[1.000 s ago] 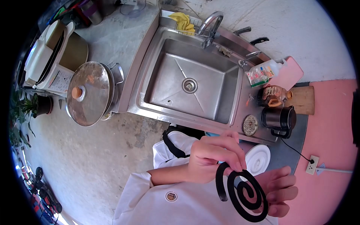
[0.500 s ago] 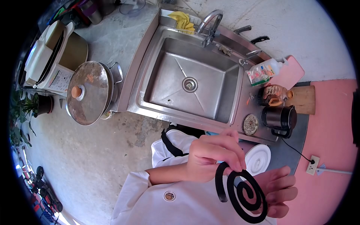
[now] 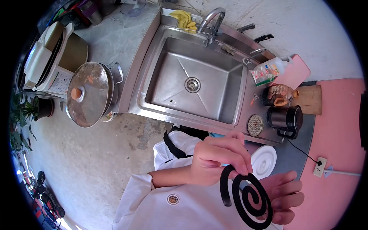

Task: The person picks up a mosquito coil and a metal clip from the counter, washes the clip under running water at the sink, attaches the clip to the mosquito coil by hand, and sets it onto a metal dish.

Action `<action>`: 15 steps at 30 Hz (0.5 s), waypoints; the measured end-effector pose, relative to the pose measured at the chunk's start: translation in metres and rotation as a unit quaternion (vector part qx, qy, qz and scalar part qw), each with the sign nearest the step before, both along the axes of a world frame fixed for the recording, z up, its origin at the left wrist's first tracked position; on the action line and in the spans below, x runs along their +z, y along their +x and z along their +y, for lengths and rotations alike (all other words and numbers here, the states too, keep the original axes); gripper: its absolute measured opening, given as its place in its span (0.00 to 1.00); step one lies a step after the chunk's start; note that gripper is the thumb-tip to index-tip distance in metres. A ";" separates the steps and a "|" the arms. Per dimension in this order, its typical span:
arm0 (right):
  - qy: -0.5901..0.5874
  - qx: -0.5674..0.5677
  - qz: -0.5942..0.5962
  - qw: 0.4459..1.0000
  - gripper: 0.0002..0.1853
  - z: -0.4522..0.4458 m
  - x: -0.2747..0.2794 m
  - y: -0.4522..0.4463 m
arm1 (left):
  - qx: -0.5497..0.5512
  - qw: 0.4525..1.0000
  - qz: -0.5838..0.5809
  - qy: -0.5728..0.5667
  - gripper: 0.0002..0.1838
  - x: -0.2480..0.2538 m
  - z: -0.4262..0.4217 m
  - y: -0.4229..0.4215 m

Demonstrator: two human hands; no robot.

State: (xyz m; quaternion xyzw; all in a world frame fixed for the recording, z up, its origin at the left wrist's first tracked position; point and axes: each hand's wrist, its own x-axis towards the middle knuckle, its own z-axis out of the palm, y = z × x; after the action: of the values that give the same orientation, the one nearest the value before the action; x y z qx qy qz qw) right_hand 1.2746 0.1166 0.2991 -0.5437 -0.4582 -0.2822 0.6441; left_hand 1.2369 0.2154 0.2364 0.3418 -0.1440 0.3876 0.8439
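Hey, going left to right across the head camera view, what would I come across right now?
Left to right: potted plant, lidded pot, sink drain, black spiral coil, black kettle, wall socket. I've left out things whose overlap makes their place unclear.

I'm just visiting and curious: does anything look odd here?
Small orange scraps lie loose on the counter beside the sink, looking like stray litter. A dark speck marks the sink's bottom, perhaps dirt. The black spiral in the left hand shows no clear damage.
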 end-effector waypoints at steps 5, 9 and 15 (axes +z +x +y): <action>-0.033 0.104 -0.042 0.993 0.10 -0.006 0.006 0.010 | 0.013 1.000 0.010 -0.004 0.06 0.002 -0.002 -0.002; 0.014 0.066 -0.026 0.997 0.09 -0.001 0.003 0.004 | 0.005 1.000 -0.002 0.000 0.06 0.001 -0.003 -0.001; 0.004 0.027 -0.001 1.000 0.05 -0.007 0.001 0.000 | 0.008 1.000 -0.004 0.003 0.05 0.002 -0.004 -0.002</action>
State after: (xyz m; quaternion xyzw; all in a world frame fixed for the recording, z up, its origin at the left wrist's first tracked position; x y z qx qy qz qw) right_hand 1.2746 0.1099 0.3002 -0.5284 -0.4722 -0.2669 0.6531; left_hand 1.2350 0.2111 0.2388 0.3442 -0.1457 0.3953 0.8391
